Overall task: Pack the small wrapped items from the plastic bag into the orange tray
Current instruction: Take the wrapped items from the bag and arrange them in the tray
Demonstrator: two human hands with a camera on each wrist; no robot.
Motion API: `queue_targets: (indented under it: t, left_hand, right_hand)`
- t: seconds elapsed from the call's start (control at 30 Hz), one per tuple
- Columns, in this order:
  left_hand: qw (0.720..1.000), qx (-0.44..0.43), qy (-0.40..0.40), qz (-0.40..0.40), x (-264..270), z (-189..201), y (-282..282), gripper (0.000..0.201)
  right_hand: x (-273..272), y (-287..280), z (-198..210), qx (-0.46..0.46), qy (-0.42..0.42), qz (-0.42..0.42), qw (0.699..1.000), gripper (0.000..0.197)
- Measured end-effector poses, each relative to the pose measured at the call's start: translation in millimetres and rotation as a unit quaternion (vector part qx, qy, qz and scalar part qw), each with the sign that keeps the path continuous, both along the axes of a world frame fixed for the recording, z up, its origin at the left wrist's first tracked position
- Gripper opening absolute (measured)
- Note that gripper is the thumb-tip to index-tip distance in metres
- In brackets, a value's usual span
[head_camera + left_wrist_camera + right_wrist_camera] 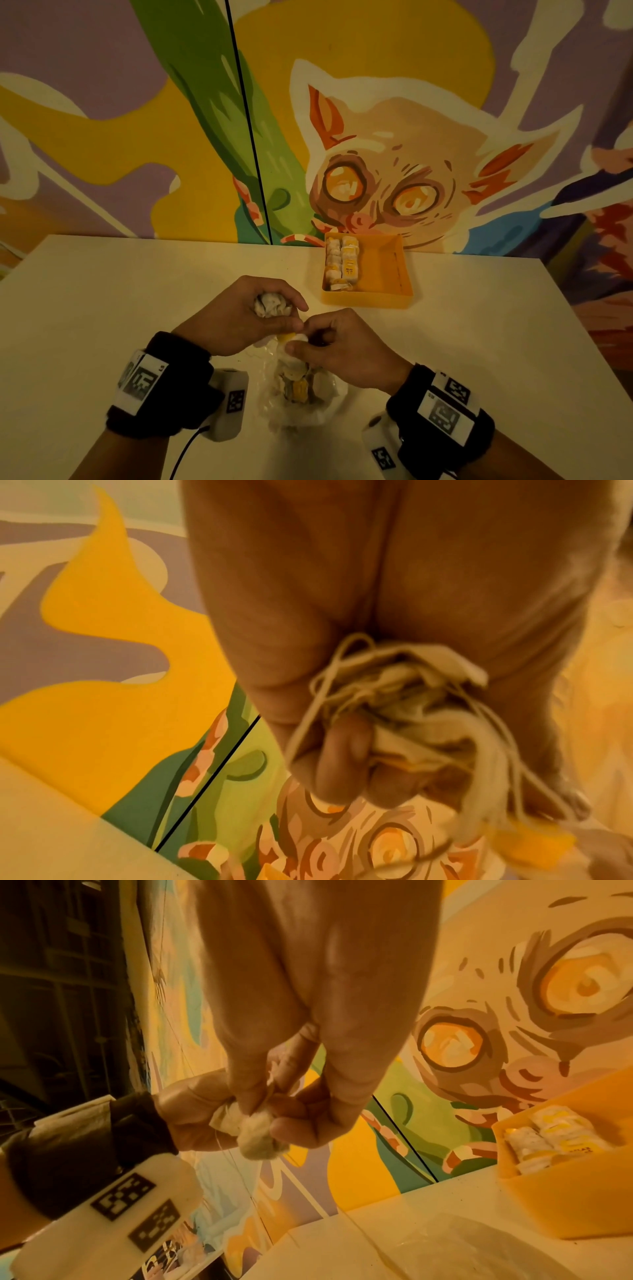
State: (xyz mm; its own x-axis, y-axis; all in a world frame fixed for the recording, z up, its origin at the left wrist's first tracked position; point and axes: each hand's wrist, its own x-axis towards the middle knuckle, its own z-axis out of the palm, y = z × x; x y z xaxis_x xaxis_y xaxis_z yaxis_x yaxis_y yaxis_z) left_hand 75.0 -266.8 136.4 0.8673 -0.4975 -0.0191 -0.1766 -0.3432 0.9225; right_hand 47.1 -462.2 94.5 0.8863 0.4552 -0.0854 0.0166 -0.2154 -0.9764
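Observation:
My left hand (pixel 260 313) grips a bunch of small wrapped items (pixel 272 305) with loose strings, seen close in the left wrist view (pixel 404 704). My right hand (pixel 318 342) pinches one wrapped item (pixel 291 337) right beside the left hand's thumb; in the right wrist view that wrapped item (pixel 255 1126) sits between the fingertips. Both hands hover above the clear plastic bag (pixel 301 394), which lies on the table with more items inside. The orange tray (pixel 390 284) stands farther back and to the right, its left side filled with two rows of packed items (pixel 342 262).
A white table (pixel 137 291) runs up to a painted mural wall (pixel 376 154). The right half of the orange tray (pixel 565 1199) is bare. A black cable (pixel 185 452) trails from the left wrist camera near the front edge.

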Motion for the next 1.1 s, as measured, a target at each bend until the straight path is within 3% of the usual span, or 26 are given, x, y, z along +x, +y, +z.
queue_targets:
  t: [0.07, 0.17, 0.4, 0.53, 0.6, 0.67, 0.93, 1.1]
  left_hand:
    - [1.0, -0.02, 0.002, 0.005, 0, -3, -1, 0.021]
    - [0.998, -0.049, 0.005, 0.025, -1, -10, -5, 0.018]
    - [0.988, -0.055, -0.027, 0.145, -2, -33, -2, 0.007]
    - [0.995, -0.055, 0.008, 0.084, -11, -27, 1, 0.018]
    - [0.998, -0.028, 0.018, 0.05, -12, -26, -1, 0.02]
    - [0.999, 0.003, 0.006, 0.041, -12, -26, -3, 0.015]
    - [0.999, 0.032, -0.029, 0.023, -5, -23, -9, 0.01]
    - [0.997, 0.059, -0.05, 0.015, -4, -21, -12, 0.006]
  right_hand:
    - [-2, -1, 2, 0.006, 0.014, 0.011, 1.0, 0.008]
    - [-5, -2, 2, 0.025, 0.032, 0.019, 0.999, 0.013]
    - [-7, -9, 3, 0.052, 0.081, -0.02, 0.995, 0.016]
    - [-4, -13, 0, 0.059, 0.057, -0.044, 0.996, 0.006]
    - [-3, -13, -1, 0.038, 0.022, -0.055, 0.998, 0.013]
    - [-2, -13, -1, 0.002, -0.015, -0.066, 0.998, 0.019]
    - [2, -16, 5, -0.03, -0.067, -0.108, 0.991, 0.006]
    - [1, -17, 3, -0.045, -0.097, -0.169, 0.98, 0.022]
